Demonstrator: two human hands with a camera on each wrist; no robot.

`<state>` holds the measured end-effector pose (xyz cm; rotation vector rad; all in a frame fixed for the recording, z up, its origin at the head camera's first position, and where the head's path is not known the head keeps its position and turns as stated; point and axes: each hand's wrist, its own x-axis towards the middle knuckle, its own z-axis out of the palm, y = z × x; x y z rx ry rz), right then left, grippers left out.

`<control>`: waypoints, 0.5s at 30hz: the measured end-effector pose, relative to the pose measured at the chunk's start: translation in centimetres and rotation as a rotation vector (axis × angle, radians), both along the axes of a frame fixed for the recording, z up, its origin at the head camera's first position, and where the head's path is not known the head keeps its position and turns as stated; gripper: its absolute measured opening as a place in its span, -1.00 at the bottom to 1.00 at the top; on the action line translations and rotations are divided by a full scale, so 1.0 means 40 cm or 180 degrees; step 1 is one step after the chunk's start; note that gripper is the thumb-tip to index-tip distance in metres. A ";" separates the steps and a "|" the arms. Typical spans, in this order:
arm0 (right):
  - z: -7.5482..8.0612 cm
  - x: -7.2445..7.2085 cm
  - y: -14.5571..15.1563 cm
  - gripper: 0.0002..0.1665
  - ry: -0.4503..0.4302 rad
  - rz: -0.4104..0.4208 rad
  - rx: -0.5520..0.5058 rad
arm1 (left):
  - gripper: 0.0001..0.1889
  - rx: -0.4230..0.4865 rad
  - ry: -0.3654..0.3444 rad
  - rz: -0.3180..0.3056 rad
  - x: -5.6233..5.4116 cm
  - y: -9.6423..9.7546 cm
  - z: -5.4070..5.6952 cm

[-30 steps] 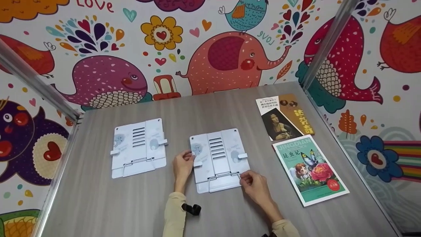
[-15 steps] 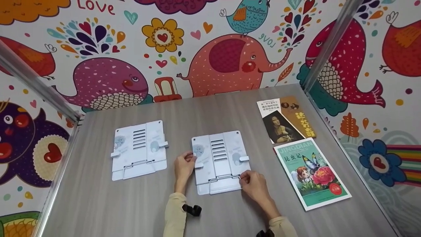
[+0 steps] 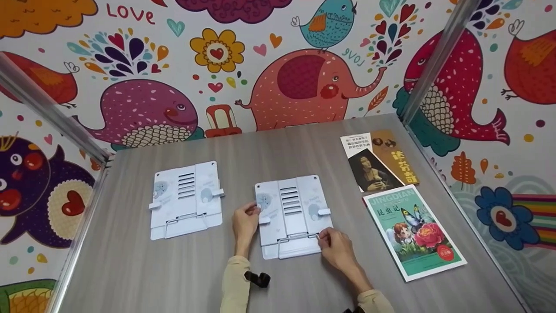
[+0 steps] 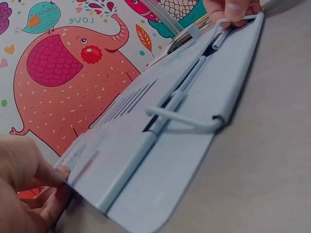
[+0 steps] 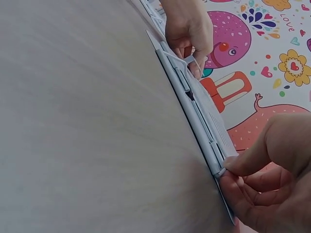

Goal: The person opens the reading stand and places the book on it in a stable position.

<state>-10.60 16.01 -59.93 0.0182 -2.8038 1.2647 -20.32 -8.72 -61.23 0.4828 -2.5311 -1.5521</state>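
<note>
With your left hand (image 3: 246,221) pinching the nine-o'clock edge of the stand (image 3: 295,224), which lies at three o'clock from its twin (image 3: 185,207), and your right hand (image 3: 338,248) pinching its four-o'clock wire (image 4: 250,17), an uneven tug might skew it.

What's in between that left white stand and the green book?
The right stand, with the left hand at its left edge and the right hand at its lower right; otherwise bare table. The head view shows this.

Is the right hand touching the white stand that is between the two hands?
Touching. The right wrist view shows it: the right hand pinches the white stand at its edge, no gap visible.
</note>
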 end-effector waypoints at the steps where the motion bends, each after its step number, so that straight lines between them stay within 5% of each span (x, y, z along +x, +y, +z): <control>1: 0.000 0.001 0.004 -0.85 -0.0015 -0.0023 -0.0017 | -0.78 0.0020 0.0010 -0.0018 -0.001 0.005 0.000; 9: -0.009 0.004 0.021 -0.88 -0.0063 0.0068 -0.0279 | -0.80 0.0095 -0.0041 0.0056 -0.007 0.020 0.006; 15: -0.021 0.007 0.015 -0.84 0.0208 0.0288 -0.0375 | -0.79 0.0122 -0.0135 0.0120 -0.003 -0.003 0.014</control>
